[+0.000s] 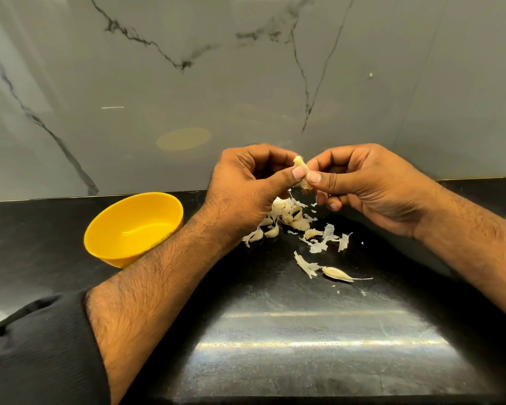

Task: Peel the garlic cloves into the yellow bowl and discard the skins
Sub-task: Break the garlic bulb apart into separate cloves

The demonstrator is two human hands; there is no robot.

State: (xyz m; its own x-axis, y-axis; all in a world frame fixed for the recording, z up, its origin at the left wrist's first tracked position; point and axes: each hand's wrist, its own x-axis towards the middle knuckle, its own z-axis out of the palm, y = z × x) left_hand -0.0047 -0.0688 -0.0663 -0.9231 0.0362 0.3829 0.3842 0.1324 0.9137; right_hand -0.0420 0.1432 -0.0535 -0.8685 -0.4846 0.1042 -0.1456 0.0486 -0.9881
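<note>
My left hand (247, 182) and my right hand (360, 182) meet above the counter and together pinch one garlic clove (300, 166) between thumbs and fingertips. Part of its pale skin hangs loose at the bottom. Below the hands lies a pile of unpeeled cloves (287, 217) mixed with torn skins (323, 242). One lone clove (336, 273) with a thin tail lies nearer to me, beside a strip of skin. The yellow bowl (100, 229) stands to the left of my left forearm; nothing shows inside it.
The black counter (304, 346) runs up to a grey marble-patterned wall (246, 83) right behind my hands. A black sleeve (35, 352) covers my left upper forearm at the lower left.
</note>
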